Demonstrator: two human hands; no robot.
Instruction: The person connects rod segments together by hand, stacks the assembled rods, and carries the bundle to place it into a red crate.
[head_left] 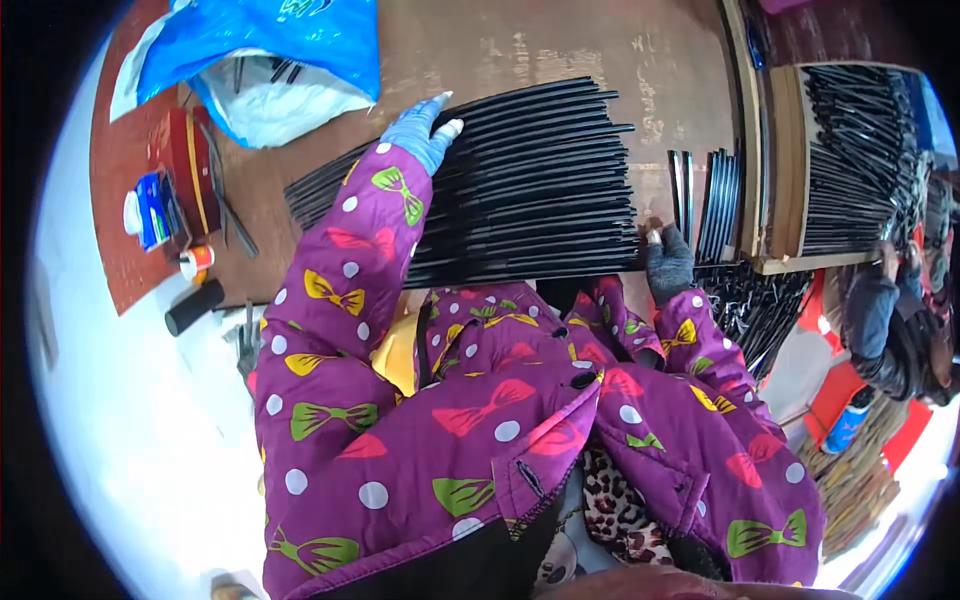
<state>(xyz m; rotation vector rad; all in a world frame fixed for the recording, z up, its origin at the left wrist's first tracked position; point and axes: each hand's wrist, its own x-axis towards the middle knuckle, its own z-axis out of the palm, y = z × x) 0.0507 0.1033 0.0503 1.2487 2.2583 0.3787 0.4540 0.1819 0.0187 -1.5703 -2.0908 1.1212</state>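
A wide row of thin black rods [530,185] lies side by side on the brown table. My left hand [418,132], in a blue-grey glove with bare or pale-wrapped fingertips, rests at the far left part of the row. Its thumb and fingers are apart and touch the rods. My right hand [669,262], in a dark grey glove, is at the table's near edge, beside the right ends of the rods. Its fingers point away from me, with nothing visible in them. Right of it lie a small group of black rods [718,205] and a few separate rods [681,190].
A blue and white bag [280,75] lies at the back left. A red box [185,170] and a small orange-white container [197,263] are at the left. On the right, a wooden-edged tray [790,165] holds many black rods, near another person's hands [890,262].
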